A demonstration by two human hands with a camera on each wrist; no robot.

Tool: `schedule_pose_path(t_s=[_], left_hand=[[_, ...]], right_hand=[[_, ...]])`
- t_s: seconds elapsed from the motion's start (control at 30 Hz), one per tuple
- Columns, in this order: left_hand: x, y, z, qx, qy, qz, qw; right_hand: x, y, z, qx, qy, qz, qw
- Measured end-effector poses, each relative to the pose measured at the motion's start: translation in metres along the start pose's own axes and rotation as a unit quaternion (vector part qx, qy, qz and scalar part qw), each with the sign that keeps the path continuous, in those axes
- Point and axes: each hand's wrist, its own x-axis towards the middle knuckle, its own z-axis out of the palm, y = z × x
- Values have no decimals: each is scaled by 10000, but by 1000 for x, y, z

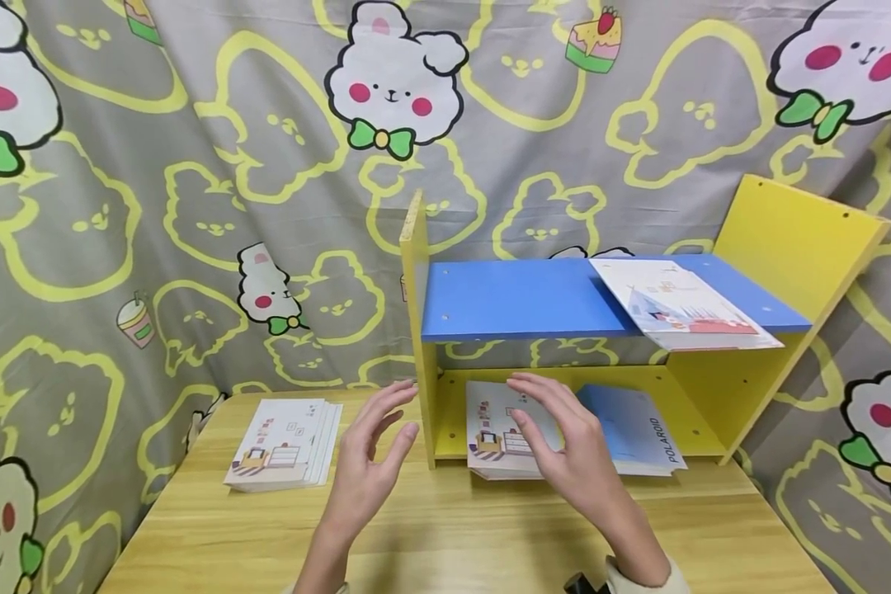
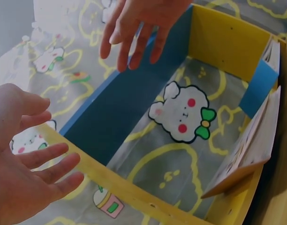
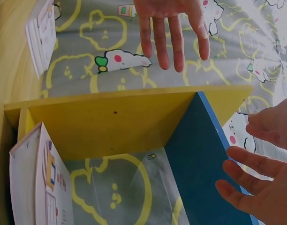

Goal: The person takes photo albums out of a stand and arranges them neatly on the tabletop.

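Note:
Both hands hover, empty, before a small yellow and blue shelf (image 1: 512, 297). My left hand (image 1: 364, 474) is raised near the shelf's left side panel, its fingers loosely bent and thumb apart. In front of the lower level, my right hand (image 1: 579, 454) overlaps a stack of pale illustrated books (image 1: 490, 417) in the head view. Beside that stack lies a blue and grey book marked POLAROID (image 1: 634, 429). The right wrist view shows the right hand's fingers (image 3: 251, 164) spread and relaxed next to the blue board (image 3: 204, 159).
Another stack of pale books (image 1: 278, 441) sits on the wooden table (image 1: 215, 528), left of the shelf. More thin books (image 1: 676, 301) lie on the blue upper level, jutting past its front edge. A patterned curtain (image 1: 282, 157) hangs close behind and around the table.

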Motion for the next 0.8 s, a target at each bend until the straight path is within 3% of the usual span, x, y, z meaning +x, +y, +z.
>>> schedule_pose_path(t_s=[0.2, 0.47, 0.8], left_hand=[[3, 1, 8, 126, 26, 28, 9999], [6, 2, 18, 197, 15, 72, 9998], [10, 6, 30, -46, -33, 140, 9999]], right_hand=[[-2, 1, -8, -31, -27, 185, 9998], [-2, 3, -16, -85, 52, 20, 9999], [-7, 9, -24, -103, 91, 94, 9999]])
